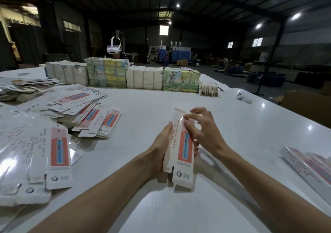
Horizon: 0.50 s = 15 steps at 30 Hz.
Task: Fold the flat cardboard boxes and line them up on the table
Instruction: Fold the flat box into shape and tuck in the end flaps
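On the wide white table (143,103) in front of me, the biggest thing is a row of wrapped bundles (143,79) along the far edge. Some are plain white and some are printed green and yellow, and they stand side by side, touching. Behind them a person (114,50) in a white headset is mostly hidden.

To my left the flat boxes (59,148) lie in a loose, overlapping spread that fans back toward the far-left corner. They are white, with a red panel and a blue picture. At the right edge, near me, a few folded boxes (304,168) lie with their long sides together and run out of view.

Between my forearms is the box (182,153) I am working on. It is long and narrow, tilted away from me, opened into a sleeve with its lower flaps unclosed. I cannot tell whether its lower end touches the table.

My left hand (161,143) grips the box round the middle, thumb on the left edge, fingertips showing past the right edge. My right hand (202,128) pinches its upper part between thumb and forefinger, the other fingers lifted and curved.

A small white object (243,97) lies well apart, near the far-right edge, too small to make out.
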### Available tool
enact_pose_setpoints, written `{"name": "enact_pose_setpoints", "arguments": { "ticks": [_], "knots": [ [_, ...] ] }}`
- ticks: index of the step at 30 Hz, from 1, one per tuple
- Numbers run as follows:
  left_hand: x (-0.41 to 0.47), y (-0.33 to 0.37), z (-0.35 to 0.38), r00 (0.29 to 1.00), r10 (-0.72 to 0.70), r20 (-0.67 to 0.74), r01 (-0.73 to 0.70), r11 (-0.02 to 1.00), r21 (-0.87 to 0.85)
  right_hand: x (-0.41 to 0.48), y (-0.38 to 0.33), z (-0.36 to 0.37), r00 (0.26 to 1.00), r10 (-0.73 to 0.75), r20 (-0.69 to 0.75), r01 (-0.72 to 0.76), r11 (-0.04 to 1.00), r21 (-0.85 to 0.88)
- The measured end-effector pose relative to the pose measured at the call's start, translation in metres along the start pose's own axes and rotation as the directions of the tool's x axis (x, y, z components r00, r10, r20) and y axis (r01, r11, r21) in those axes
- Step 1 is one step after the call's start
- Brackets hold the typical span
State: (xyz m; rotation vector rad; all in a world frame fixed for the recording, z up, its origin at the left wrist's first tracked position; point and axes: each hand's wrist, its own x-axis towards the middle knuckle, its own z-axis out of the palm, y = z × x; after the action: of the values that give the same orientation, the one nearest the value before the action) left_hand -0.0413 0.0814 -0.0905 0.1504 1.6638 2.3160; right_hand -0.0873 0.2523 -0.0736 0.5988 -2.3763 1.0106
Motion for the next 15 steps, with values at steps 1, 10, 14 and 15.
{"name": "enact_pose_setpoints", "arguments": {
  "ticks": [1,10,14,15],
  "knots": [
    [-0.001,0.000,0.001,0.998,-0.045,0.042,0.047,0.998,-0.040,0.002,0.000,0.000,0.999,0.022,-0.031,-0.020,0.997,0.069],
    [0.004,0.004,0.010,0.970,-0.221,0.104,0.220,0.975,0.021,-0.003,0.008,-0.011,0.944,0.192,0.269,-0.326,0.422,0.846],
    [0.003,0.004,0.006,0.969,-0.214,0.121,0.228,0.966,-0.120,-0.005,0.003,-0.002,0.943,0.273,0.190,-0.296,0.430,0.853],
    [0.002,0.004,0.003,0.970,-0.209,0.127,0.230,0.957,-0.175,-0.007,0.002,0.001,0.941,0.287,0.178,-0.298,0.459,0.837]
  ]
}}
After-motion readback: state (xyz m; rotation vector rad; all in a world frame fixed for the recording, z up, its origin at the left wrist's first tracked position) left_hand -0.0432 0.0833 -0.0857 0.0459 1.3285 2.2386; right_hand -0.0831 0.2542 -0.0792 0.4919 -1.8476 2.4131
